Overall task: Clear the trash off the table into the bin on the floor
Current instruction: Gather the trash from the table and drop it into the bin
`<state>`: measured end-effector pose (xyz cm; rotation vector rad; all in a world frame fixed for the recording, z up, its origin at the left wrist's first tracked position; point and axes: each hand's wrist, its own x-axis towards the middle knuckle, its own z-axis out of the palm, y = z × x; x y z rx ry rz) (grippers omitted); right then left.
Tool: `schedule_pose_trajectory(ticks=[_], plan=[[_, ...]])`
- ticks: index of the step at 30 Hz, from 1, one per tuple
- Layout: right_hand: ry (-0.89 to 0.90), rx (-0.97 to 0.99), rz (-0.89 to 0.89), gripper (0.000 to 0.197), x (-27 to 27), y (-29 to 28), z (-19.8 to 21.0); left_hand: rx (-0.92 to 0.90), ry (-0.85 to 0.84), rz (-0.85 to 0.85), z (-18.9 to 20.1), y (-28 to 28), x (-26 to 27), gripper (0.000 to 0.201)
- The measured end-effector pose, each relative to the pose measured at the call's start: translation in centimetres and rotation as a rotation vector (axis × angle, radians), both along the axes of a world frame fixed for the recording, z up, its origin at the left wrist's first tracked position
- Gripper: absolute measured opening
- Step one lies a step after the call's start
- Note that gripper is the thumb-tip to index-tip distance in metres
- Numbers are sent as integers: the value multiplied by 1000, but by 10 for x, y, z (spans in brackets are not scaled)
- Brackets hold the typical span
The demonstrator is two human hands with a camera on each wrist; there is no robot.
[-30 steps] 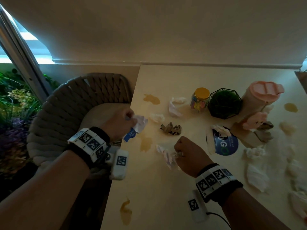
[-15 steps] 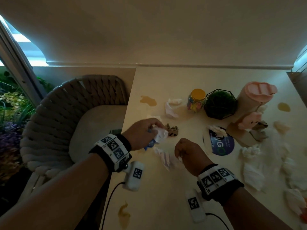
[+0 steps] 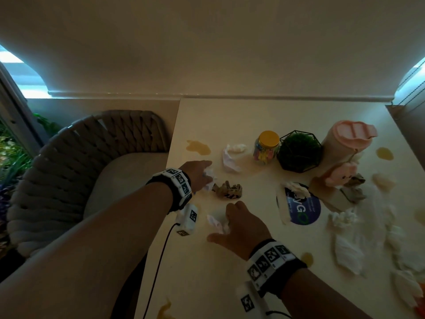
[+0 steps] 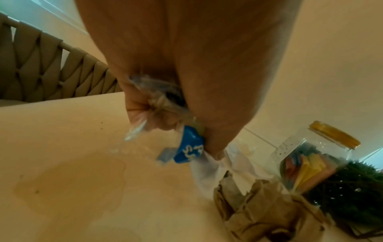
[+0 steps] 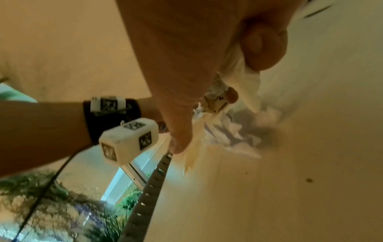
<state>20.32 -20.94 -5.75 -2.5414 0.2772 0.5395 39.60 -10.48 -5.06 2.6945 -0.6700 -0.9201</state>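
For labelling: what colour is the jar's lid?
Yellow; the jar lid shows best in the head view.

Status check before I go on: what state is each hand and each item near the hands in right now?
left hand: grips a clear wrapper with a blue label, over the table
right hand: pinches a white tissue
brown paper wad: crumpled, lying free between the hands
jar: upright, yellow lid on
pink tumbler: upright, lid on
bin: not in view

Open table (image 3: pixel 207 284) toward 6 o'clock. Blocked at 1 o'clock by jar (image 3: pixel 266 148), plant (image 3: pixel 299 153), jug (image 3: pixel 345 141). Chair (image 3: pixel 76 162) at 9 o'clock.
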Motion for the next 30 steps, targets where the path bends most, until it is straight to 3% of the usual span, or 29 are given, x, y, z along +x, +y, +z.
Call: schedule_pose_trajectory(ticks=[7,9,12,15,18,19,22,25,28,30], plan=[[6,-5,43,30,10,9,-9,59,-77,-24,-8,-7,7,30],[6,71,-20,43,7,4,0,41,-92,-11,-9,-5,7,21],[-145,73,-49,71,9,-5,18,-16,-90,43,-7,5,8,26],[-317,-6,-40,68,31,-13,22,-149,-91,143,0,21,7,35],[-179,-76,-39,79,60,-18,6,-245,-92,222,7,39,6,35],[-107,-120,-23,73,67,-19,-2,-269,-79,235,9,44,6,36],[-32,-217,-32,27,77,-21,-12,-312,-63,223,12,53,7,35],[-26,-237,15,26,65,-19,-16,-305,-141,144,13,40,11,32],[-46,-146,7,30,42,-19,-15,-278,-173,0,10,11,15,29],[-54,-57,-31,22,26,-21,-10,-249,-182,-78,4,-15,16,24]])
